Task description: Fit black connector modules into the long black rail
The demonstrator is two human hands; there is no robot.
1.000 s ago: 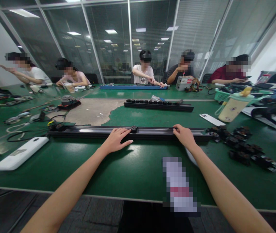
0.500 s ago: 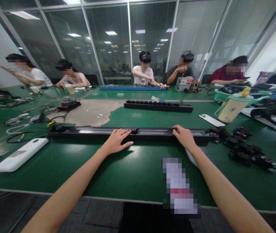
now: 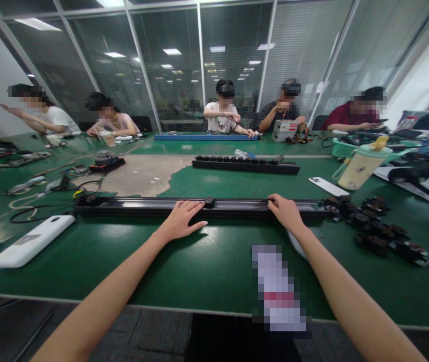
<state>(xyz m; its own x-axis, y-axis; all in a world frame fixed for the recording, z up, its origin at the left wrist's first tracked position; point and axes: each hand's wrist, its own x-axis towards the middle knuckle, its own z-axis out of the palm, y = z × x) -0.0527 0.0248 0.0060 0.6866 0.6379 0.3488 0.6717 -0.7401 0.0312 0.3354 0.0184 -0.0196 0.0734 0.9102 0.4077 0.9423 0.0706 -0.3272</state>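
Note:
A long black rail (image 3: 237,205) lies across the green table (image 3: 206,261) in front of me, with one small black module (image 3: 209,202) seated on it near the middle. My left hand (image 3: 180,220) rests on the rail's near edge just left of that module, fingers stretched out flat. My right hand (image 3: 285,212) rests on the rail further right, its fingers curled over the near edge. A pile of several black modules (image 3: 376,223) lies to the right of the rail's end.
A white oblong device (image 3: 29,241) lies at the left, a phone (image 3: 328,186) and a cream bottle (image 3: 363,163) at the right. A second black strip (image 3: 246,164) lies beyond the rail. Cables clutter the far left. Several people sit along the table's far side.
Both my hands stay where they were on the rail. Across the table, the person in white has raised a hand off the blue strip.

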